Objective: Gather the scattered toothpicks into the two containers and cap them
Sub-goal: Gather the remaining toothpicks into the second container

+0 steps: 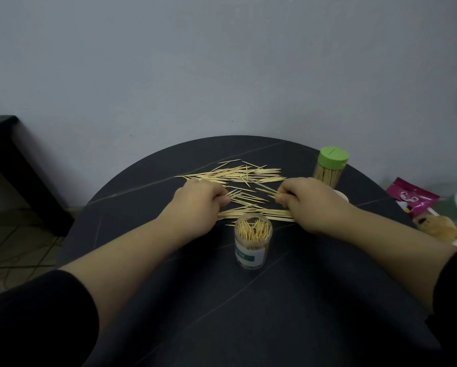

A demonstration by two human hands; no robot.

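Toothpicks (238, 174) scattered on round dark table (248, 300), at 12 o'clock from upright, uncapped clear container (253, 242); left hand (198, 205) at 10 o'clock, fingers curled, pinching several; right hand (312, 205) at 2 o'clock, pinching a small bundle; green-capped container (330, 168) upright at 1 o'clock.

Your single head camera looks forward and down, close over the worktop (248, 313), with the wall (222, 62) at 12 o'clock.

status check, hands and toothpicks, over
Left hand and right hand each pinching a few toothpicks. Near container uncapped, nearly full; far container green-capped. Many scattered toothpicks on table; nothing blocking.
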